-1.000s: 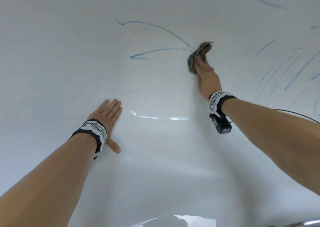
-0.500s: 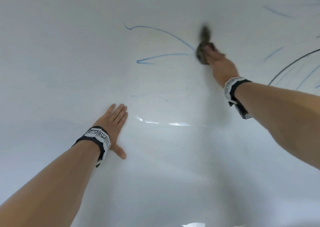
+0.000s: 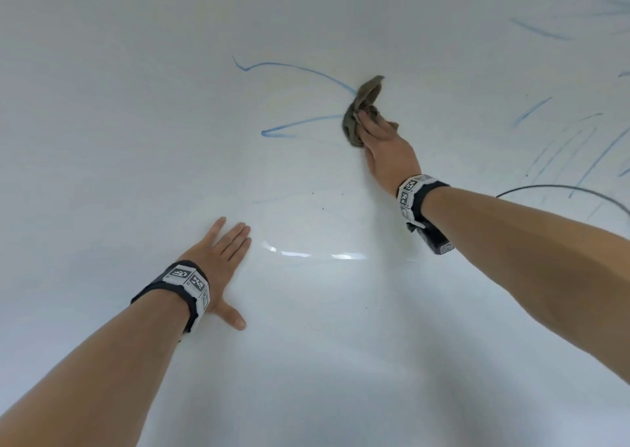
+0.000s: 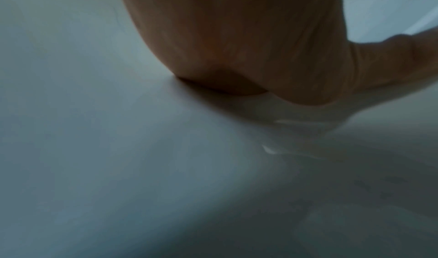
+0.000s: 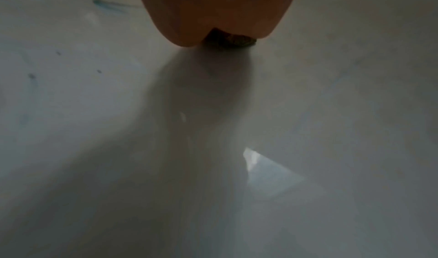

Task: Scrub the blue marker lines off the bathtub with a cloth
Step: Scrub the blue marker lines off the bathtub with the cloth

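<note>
My right hand (image 3: 375,133) presses a crumpled olive-brown cloth (image 3: 366,95) against the white bathtub (image 3: 136,139) wall with straight fingers. The cloth sits at the right ends of two blue marker lines, an upper curved one (image 3: 296,68) and a lower one (image 3: 296,124). In the right wrist view, a bit of cloth (image 5: 231,39) shows under my palm (image 5: 213,9), with a blue mark (image 5: 109,5) at upper left. My left hand (image 3: 218,259) lies flat and empty on the tub, fingers spread. In the left wrist view, its palm (image 4: 237,46) rests on the tub (image 4: 94,149).
More blue strokes (image 3: 559,146) cover the tub wall to the right, and others (image 3: 538,30) lie at the upper right. A thin black cable (image 3: 562,187) arcs above my right forearm. A few dark specks (image 3: 313,193) dot the surface between my hands.
My right hand swept the cloth up the wall, then back down and to the left. The lower blue line's right end looks shorter. My left hand has stayed flat in place.
</note>
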